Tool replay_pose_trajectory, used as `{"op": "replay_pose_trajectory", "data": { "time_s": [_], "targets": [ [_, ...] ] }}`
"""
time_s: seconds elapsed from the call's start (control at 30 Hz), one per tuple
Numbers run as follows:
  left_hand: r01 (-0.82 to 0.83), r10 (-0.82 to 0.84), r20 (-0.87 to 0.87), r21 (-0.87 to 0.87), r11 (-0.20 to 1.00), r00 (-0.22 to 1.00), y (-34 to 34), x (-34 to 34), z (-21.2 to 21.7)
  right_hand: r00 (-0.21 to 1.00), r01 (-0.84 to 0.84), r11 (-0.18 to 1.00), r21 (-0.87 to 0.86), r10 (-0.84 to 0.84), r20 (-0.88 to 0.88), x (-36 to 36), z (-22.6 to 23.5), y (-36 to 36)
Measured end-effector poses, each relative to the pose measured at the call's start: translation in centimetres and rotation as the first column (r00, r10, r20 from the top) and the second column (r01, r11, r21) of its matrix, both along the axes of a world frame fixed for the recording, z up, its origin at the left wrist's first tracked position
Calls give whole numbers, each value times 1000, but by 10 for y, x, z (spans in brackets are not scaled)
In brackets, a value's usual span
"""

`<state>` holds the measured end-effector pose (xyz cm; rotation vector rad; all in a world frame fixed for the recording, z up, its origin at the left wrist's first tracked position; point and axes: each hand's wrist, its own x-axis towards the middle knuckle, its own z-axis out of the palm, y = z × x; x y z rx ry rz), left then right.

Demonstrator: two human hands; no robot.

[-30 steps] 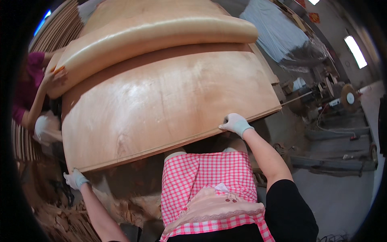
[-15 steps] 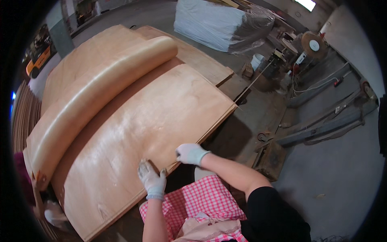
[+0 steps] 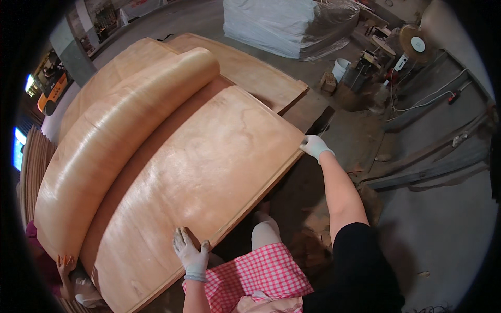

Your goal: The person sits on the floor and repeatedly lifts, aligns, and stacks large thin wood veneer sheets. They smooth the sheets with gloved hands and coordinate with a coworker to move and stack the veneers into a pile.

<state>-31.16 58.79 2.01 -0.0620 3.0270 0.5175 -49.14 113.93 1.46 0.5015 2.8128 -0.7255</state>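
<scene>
A broad stack of thin wood sheets [image 3: 209, 161] lies before me, its top sheet pale and glossy. My left hand [image 3: 190, 255], in a white glove with dirty fingertips, rests flat on the sheet by the near edge, fingers stretched out. At the right corner, my gloved right hand [image 3: 316, 147] is closed over the edge of the sheet, its fingertips partly hidden. Across the stack's far side, a veneer sheet [image 3: 122, 122] is curled over into a long roll. A co-worker's bare hand [image 3: 65, 264] touches the roll's left end.
More sheets [image 3: 245, 68] lie behind the roll. A plastic-wrapped stack [image 3: 266, 26] stands at the back. To the right are a white bucket [image 3: 341, 69], machinery [image 3: 368, 65] and metal beams [image 3: 433, 175]. An orange vehicle [image 3: 54, 94] is at the far left.
My right hand has moved right and away from me along the near edge to the sheet's corner. The left hand stays on the sheet near the edge. The view has shifted slightly.
</scene>
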Motion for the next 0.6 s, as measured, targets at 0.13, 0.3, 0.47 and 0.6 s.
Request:
{"op": "replay_pose_trajectory", "data": {
  "time_s": [0.13, 0.3, 0.47, 0.6],
  "targets": [
    [-3, 8, -131, 38, 999, 991, 6, 3, -1, 813, 459, 870, -178, -492, -312, 27, 2, -11],
    [143, -71, -256, 274, 951, 964, 32, 32, 32, 929, -175, 876, -449, -5, -371, 122, 38, -198],
    [272, -5, -398, 618, 737, 917, 47, 73, 81, 950, -291, 383, -877, 228, -215, 239, 110, -339],
    [179, 218, -296, 883, 433, 930, 18, 107, 81, 914, -353, 231, -907, 291, -281, 267, 103, -380]
  ]
}}
